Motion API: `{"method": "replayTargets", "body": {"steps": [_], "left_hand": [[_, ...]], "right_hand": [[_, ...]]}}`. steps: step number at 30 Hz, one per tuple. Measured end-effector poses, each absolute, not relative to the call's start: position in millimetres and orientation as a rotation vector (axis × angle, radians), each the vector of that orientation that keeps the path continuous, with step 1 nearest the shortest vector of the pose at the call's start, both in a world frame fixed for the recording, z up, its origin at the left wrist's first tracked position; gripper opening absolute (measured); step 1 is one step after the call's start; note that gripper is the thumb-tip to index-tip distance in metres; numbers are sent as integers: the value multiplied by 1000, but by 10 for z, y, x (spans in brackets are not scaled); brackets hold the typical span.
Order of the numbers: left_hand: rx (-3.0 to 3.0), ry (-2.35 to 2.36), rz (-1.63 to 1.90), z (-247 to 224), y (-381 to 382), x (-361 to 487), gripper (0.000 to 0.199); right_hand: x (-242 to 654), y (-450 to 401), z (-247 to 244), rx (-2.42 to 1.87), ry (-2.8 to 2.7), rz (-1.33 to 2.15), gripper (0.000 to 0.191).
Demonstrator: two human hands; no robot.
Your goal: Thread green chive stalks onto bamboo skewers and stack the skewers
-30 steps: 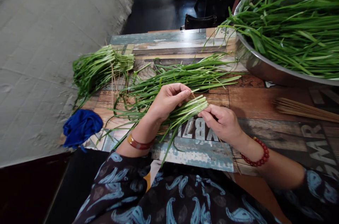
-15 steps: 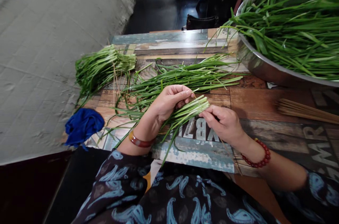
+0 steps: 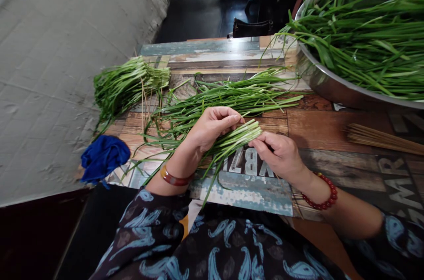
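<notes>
Over a wood-patterned tabletop (image 3: pixel 308 125), printed with planks and large pale letters, a person's two bare hands meet at a small bunch of greens (image 3: pixel 241 135) in the middle. The left hand (image 3: pixel 217 125) is curled around it from the far side, thumb against forefinger, with a thin brown strand (image 3: pixel 243 119) at the fingertips. The right hand (image 3: pixel 278 153) pinches at the pale cut ends; whether it also has hold of the strand is hard to tell. The step in hand appears to be binding the bunch, and the next move seems to call for a firm left grip while the strand is drawn snug without bruising the stems. The stalks are slim, with whitish ends and limp, ribbon-like leaves. Just beyond lies a loose pile of stalks (image 3: pixel 225 96), glossy and tangled; farther left is a thick heap of greens (image 3: pixel 121 81) with its cut ends level. On the right stand a round, shiny metal bowl (image 3: pixel 321 83) brimming with long leaves and, nearer, a sheaf of dry, straw-like strips (image 3: pixel 377 136). A crumpled blue cloth (image 3: pixel 104 156) lies at the left edge.
</notes>
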State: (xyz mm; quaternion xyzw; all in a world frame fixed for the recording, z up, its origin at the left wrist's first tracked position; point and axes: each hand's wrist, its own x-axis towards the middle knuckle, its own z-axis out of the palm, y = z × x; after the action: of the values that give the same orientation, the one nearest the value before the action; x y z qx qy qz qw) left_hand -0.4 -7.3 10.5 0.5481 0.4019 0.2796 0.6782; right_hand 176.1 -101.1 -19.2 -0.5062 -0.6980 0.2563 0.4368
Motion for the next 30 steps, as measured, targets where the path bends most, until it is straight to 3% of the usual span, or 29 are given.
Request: {"method": "replayTargets", "body": {"steps": [30], "left_hand": [[1146, 897, 645, 130, -78, 14, 30]], "right_hand": [[1758, -1021, -199, -1277, -1727, 666, 21]]}}
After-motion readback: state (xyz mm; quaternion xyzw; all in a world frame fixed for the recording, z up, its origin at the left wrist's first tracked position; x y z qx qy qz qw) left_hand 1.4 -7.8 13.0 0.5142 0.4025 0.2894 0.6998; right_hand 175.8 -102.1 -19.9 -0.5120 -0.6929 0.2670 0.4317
